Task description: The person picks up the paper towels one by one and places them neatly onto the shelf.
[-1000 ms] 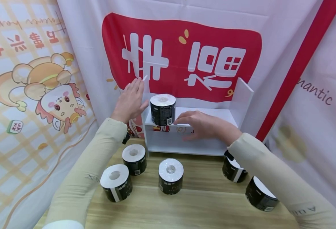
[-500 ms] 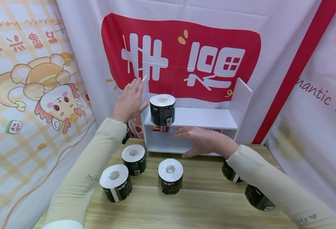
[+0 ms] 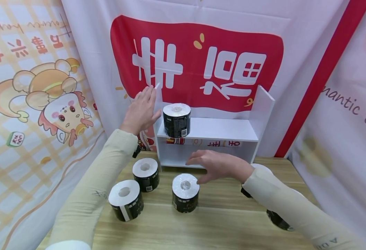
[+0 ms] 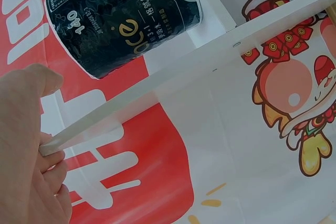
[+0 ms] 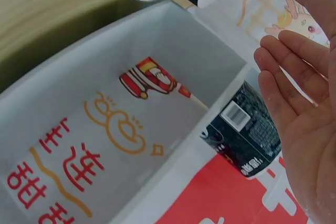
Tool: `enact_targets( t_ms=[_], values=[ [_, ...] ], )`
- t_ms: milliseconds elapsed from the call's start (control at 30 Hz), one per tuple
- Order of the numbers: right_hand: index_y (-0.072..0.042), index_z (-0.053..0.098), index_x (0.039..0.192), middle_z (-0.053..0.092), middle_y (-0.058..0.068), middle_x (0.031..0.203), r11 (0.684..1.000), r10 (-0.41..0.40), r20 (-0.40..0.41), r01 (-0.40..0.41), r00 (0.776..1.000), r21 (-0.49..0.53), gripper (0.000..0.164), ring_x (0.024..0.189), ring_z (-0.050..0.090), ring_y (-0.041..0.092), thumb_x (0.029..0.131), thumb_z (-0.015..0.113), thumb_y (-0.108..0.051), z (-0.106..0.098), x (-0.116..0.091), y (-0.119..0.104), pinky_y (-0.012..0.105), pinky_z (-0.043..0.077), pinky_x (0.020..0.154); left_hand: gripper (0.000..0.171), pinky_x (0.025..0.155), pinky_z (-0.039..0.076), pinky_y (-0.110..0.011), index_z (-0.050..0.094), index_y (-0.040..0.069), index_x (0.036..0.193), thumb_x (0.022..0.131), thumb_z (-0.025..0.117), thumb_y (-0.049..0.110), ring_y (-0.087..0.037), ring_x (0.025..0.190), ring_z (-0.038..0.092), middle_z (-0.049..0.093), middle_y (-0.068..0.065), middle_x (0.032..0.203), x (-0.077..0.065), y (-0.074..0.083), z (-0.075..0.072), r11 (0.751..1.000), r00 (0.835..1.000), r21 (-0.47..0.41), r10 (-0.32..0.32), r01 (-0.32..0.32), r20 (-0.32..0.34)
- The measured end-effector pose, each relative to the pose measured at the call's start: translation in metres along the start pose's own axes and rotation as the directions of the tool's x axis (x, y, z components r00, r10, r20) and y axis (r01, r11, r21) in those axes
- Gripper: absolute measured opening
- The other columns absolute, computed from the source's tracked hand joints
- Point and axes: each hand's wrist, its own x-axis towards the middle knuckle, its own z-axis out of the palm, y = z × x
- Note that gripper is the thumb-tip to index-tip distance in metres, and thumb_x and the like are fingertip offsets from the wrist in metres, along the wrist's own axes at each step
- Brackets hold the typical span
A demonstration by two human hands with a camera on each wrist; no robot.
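White board forms the shelf [image 3: 223, 129]; in my head view 1 shelved roll [image 3: 177, 121] stands on its flat end, presumably so it stays put. I see the right hand [image 3: 218, 165], loosely spread, holding nothing, near the middle roll [image 3: 185, 195] on the worktop [image 3: 214, 225]. Left wrist: the left hand [image 4: 22, 142] lies unclenched against the side panel [image 4: 131, 94], thumb apart, probably to steady it. Right wrist: same empty palm, fingers relaxed.

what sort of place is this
Probably a small curtained-off booth or staged display corner. White cloth hangings printed with red and cartoon designs surround a wood-grain table, which bears a white open shelf unit and white paper rolls in black wrappers.
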Motion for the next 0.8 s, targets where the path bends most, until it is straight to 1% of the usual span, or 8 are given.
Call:
enact_targets(
  t_ms=[233,433,633,800],
  values=[
    [-0.01,0.065,0.143,0.064,0.009,0.147,1.0,-0.024,0.021,0.024,0.999,0.008,0.064,0.135,0.063,0.026,0.087,0.089,-0.031,0.016,0.004,0.0,0.04,0.057,0.11,0.092,0.133,0.026,-0.051,0.019,0.001,0.167,0.098,0.068,0.036,-0.04,0.162,0.024,0.024,-0.021,0.174,0.0,-0.001,0.001,1.0,1.0,0.002,0.003,-0.003,-0.002],
    [-0.008,0.066,0.14,0.065,0.01,0.143,0.998,-0.057,0.015,0.057,0.998,-0.005,0.063,0.133,0.063,0.026,0.087,0.088,-0.032,0.03,0.007,0.002,0.041,0.056,0.111,0.092,0.132,0.027,-0.051,0.019,0.001,0.167,0.098,0.069,0.036,-0.04,0.162,0.025,0.024,-0.021,0.174,0.002,-0.001,0.002,1.0,1.0,0.0,0.007,-0.007,-0.011],
    [-0.007,0.068,0.138,0.067,0.011,0.141,0.996,-0.086,0.012,0.086,0.996,-0.008,0.062,0.131,0.064,0.026,0.086,0.088,-0.033,0.044,0.009,0.003,0.039,0.056,0.111,0.092,0.132,0.027,-0.051,0.02,0.001,0.167,0.097,0.069,0.035,-0.04,0.162,0.025,0.024,-0.021,0.174,0.003,-0.001,0.001,1.0,1.0,-0.002,0.006,-0.006,-0.01],
    [-0.007,0.069,0.137,0.068,0.011,0.139,0.993,-0.116,0.008,0.116,0.993,-0.021,0.059,0.13,0.065,0.025,0.087,0.088,-0.032,0.056,0.011,0.004,0.036,0.057,0.109,0.093,0.133,0.026,-0.051,0.019,0.001,0.167,0.097,0.069,0.035,-0.04,0.162,0.024,0.024,-0.021,0.174,0.002,-0.001,0.002,1.0,1.0,-0.004,0.002,-0.002,-0.001]
  ],
)
